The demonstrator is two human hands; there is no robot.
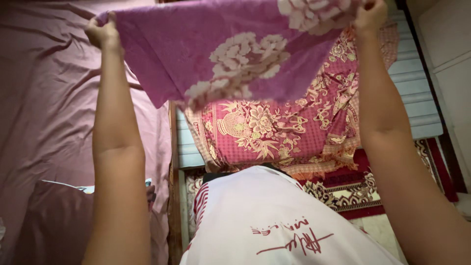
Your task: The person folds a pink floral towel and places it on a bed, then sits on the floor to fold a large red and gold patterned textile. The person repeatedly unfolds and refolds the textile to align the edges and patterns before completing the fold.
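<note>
A bed (44, 98) with a pink sheet is lying on the left. The left hand (102, 33) is reaching up, and its fingers (93, 37) are closing tight on one corner of a purple cloth (221, 49) with pale flowers. The cloth is hanging spread out in the air between both hands. Under it, a red flowery cloth (274, 127) is lying. The right hand (370, 15) is pinching the other corner, fingers shut.

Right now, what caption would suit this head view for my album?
Both hands, left hand and right hand, hold up a purple floral cloth above a red patterned cloth.
</note>
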